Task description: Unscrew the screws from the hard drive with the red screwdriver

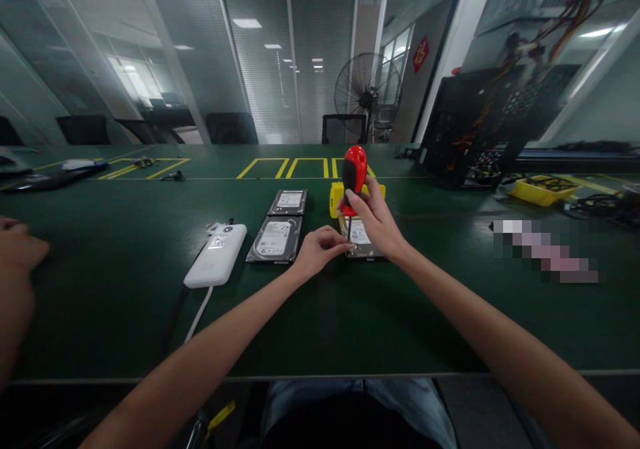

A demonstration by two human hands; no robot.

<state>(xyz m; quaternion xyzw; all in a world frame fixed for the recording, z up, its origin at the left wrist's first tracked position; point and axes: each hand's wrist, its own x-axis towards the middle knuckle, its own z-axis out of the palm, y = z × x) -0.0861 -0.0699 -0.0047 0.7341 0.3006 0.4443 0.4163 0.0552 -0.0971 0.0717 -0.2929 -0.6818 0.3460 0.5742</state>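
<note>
My right hand [376, 219] is wrapped round the red and black handle of a screwdriver [355, 169], held upright. Its shaft points down at the near left corner of a hard drive [364, 239] lying on the green table. My left hand [320, 252] has its fingers pinched together by the screwdriver's tip; whatever is between the fingertips is too small to make out. Behind the drive sits a yellow object [336, 201], partly hidden by my right hand. Two more drives lie to the left, a near one [274, 239] and a far one [289, 201].
A white power bank [216, 255] with a cable lies left of the drives. Another person's hand [20, 245] is at the left edge. An open computer case [470, 129] stands at the back right, near a yellow item [540, 192] and cables.
</note>
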